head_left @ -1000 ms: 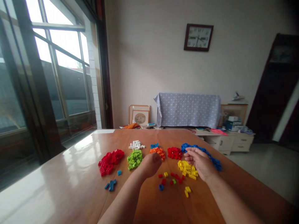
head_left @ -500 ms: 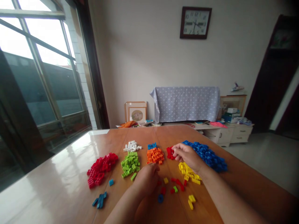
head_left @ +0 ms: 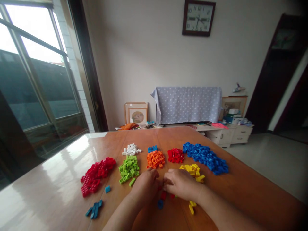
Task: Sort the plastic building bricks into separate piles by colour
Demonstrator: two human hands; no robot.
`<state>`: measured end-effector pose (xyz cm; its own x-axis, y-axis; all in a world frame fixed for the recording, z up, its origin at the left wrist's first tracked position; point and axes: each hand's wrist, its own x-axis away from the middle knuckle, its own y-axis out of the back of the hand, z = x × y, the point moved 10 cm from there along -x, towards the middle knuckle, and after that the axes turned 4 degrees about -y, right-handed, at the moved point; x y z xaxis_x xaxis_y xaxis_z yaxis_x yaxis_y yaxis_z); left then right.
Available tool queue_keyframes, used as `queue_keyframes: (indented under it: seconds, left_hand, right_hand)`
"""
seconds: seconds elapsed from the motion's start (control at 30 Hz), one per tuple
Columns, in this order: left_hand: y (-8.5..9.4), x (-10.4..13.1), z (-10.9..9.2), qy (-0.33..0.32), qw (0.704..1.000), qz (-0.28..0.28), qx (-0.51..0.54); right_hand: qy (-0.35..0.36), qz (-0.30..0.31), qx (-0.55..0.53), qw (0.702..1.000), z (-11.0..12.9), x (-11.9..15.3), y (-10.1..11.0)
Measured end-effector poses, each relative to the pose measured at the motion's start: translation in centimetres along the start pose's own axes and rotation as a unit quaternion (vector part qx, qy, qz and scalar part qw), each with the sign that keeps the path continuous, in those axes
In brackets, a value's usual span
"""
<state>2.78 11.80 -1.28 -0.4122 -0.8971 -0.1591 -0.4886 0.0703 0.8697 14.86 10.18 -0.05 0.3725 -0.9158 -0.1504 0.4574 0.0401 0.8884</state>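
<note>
Pale wall and a square clock point(head_left: 198, 17) face you across a glossy wooden table point(head_left: 240, 195), where your two hands come together low over the near middle. Your left hand point(head_left: 145, 184) is turned back-up, its fingers curled inward toward the right; your right hand point(head_left: 181, 183) mirrors it, knuckles raised and fingers bent down and to the left. Both look narrowly gathered, with a small gap between them, but the fingertips are partly hidden and blurred, so you cannot tell whether either hand pinches a brick.

Just below that gap, a red brick point(head_left: 163, 195) lies near a blue round piece point(head_left: 160, 203). More small red bits show partly under your right hand. Two yellow pieces point(head_left: 192, 207) lie below your right wrist, and a lone green brick point(head_left: 132, 182) sits just beside your left hand.

Farther out, you have the orange pile point(head_left: 155, 159) ahead of your left hand, with small blue bricks point(head_left: 152, 149) behind it, and the yellow pile point(head_left: 192, 171) just past your right. The small red pile point(head_left: 175, 155) and large blue pile point(head_left: 205, 158) lie beyond. Leftward are the lime pile point(head_left: 129, 169), white pile point(head_left: 131, 149) and wide red pile point(head_left: 97, 175), with teal pieces point(head_left: 94, 210) nearer you.
</note>
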Motion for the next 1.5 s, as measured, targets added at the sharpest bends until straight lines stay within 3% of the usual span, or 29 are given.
queue_keyframes:
  seconds: [0.13,0.3,0.4,0.5,0.77,1.0,1.1,1.3,1.4,1.5]
  left_hand:
    - [0.1,0.2,-0.2,-0.011,1.0,-0.003,-0.011]
    - [0.0,0.4,0.2,0.0,1.0,-0.004,-0.002]
    - [-0.1,0.4,0.3,-0.006,1.0,-0.01,-0.001]
    - [0.0,0.4,0.2,-0.022,1.0,-0.018,0.0]
    - [0.1,0.4,0.0,-0.023,1.0,-0.012,0.003]
    - [0.3,0.5,-0.4,-0.022,1.0,-0.005,-0.015]
    - [0.2,0.5,-0.6,-0.013,0.999,0.008,-0.031]
    - [0.4,0.7,-0.7,-0.011,0.998,0.005,-0.054]
    - [0.3,0.7,-0.7,-0.019,0.998,0.005,-0.064]
    - [0.3,0.6,-0.7,-0.022,0.997,0.011,-0.071]
  right_hand:
    - [-0.013,-0.035,-0.048,0.998,-1.7,-0.6,1.4]
    - [-0.105,-0.113,-0.176,0.972,-8.0,-0.8,6.3]
    - [-0.157,-0.104,-0.227,0.956,-11.5,-0.4,7.2]
    - [-0.163,-0.071,-0.226,0.958,-12.8,0.0,6.9]
    - [-0.167,-0.057,-0.227,0.958,-12.1,0.3,6.6]
    - [-0.098,0.05,-0.159,0.981,-6.9,0.7,4.0]
    - [-0.095,0.069,-0.092,0.989,-5.2,1.0,2.6]
    - [-0.07,0.054,0.015,0.996,-3.5,0.7,0.9]
    - [-0.065,0.024,-0.045,0.997,-3.9,0.0,1.5]
    - [-0.068,-0.05,-0.128,0.988,-5.5,-1.3,3.7]
